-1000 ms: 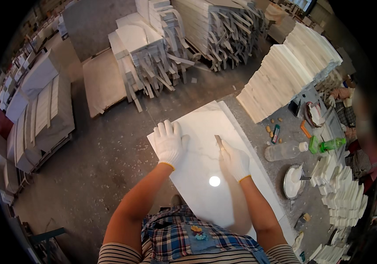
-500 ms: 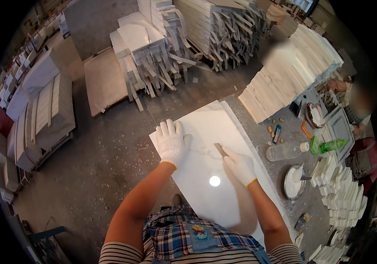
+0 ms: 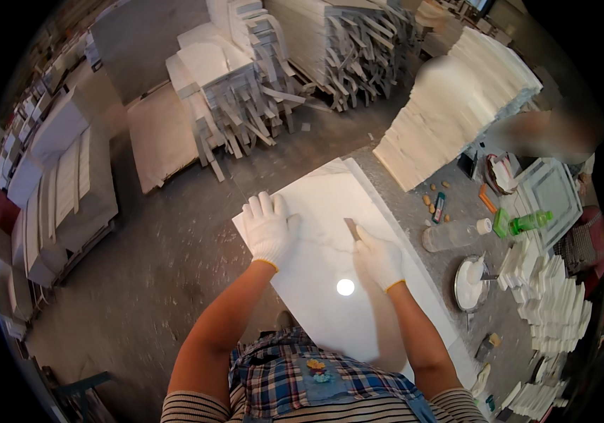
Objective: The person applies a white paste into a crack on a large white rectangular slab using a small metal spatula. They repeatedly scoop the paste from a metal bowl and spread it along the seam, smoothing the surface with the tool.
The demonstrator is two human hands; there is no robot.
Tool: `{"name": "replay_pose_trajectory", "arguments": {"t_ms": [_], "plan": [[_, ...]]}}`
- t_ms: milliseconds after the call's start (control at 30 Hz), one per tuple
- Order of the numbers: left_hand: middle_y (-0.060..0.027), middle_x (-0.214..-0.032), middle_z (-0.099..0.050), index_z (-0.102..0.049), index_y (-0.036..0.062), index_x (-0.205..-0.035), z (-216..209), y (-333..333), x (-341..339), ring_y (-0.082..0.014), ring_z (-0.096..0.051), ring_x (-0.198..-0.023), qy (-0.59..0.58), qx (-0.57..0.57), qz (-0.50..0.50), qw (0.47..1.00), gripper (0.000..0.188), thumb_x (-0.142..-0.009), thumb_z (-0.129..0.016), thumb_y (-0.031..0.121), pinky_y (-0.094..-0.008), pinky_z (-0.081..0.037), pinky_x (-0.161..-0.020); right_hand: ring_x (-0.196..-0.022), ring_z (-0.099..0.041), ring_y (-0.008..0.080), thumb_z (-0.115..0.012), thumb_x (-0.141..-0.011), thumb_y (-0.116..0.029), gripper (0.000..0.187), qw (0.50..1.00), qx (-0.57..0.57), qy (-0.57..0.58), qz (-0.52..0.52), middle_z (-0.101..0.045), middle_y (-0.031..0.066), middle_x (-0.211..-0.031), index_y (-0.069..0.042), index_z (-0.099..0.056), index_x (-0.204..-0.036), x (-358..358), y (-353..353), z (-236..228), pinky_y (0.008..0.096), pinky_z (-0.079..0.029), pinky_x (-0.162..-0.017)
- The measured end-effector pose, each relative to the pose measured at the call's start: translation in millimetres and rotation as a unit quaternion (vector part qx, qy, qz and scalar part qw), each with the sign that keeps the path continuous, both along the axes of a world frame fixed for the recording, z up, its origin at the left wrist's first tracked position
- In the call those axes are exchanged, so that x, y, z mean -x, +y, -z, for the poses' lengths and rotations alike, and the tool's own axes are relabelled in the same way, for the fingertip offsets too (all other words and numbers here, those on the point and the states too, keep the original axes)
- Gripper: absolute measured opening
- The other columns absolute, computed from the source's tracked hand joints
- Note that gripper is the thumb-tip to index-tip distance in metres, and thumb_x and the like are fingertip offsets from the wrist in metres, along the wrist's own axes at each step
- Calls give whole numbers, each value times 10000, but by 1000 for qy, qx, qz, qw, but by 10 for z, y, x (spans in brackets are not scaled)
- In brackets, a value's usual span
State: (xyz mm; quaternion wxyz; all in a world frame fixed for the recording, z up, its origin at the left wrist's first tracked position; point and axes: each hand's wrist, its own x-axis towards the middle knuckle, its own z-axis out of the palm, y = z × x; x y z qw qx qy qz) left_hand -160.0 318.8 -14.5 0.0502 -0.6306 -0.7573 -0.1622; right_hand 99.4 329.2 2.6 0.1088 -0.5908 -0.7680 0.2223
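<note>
A white, faintly veined marble slab [image 3: 316,282] lies in front of me. My left hand [image 3: 270,229], in a white knitted glove with a yellow cuff edge, presses flat near the slab's left edge with its fingers stretched out. Over the right half of the slab is my right hand [image 3: 379,259], gloved alike and closed around a thin, flat, grey-brown scraper blade [image 3: 352,228]. The blade's free end points away from me, low over the slab or on it. My fingers hide its lower end. A round bright spot [image 3: 345,287] shines on the stone.
Right of the slab are a clear plastic bottle [image 3: 455,235], a green bottle [image 3: 532,222], a bowl of white paste [image 3: 470,283] and stacked white pieces [image 3: 543,299]. Marble slabs [image 3: 457,106] stand behind. A co-worker [image 3: 552,130] leans over a grey-bordered panel [image 3: 549,197]. Stone strips [image 3: 235,106] lie stacked far off.
My right hand has shifted slightly, and the blade now points more straight away from me. My left hand stays flat on the slab. The co-worker's blurred form has moved, uncovering more panel.
</note>
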Motion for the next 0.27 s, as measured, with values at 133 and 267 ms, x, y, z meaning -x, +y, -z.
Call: {"name": "replay_pose_trajectory", "arguments": {"t_ms": [133, 267], "plan": [[-186, -1436, -536, -596, 54, -1375, 121, -69, -19, -404, -489, -1320, 13, -23, -15, 1000, 592, -927, -677, 431, -547, -372, -1095, -809, -748, 449, -429, -1101, -275, 352, 994, -15, -86, -72, -754, 259, -875, -175, -671, -1336, -10, 27, 1, 617, -561, -743], [-164, -1286, -553, -584, 26, -1292, 5, -97, -77, -373, -508, -1196, 44, -20, -42, 998, 588, -875, -672, 431, -501, -408, -991, -871, -739, 430, -435, -1075, -212, 517, 994, -61, 23, -85, -776, 180, -1085, -325, -546, -1566, -122, 61, 135, 554, -565, -779]]}}
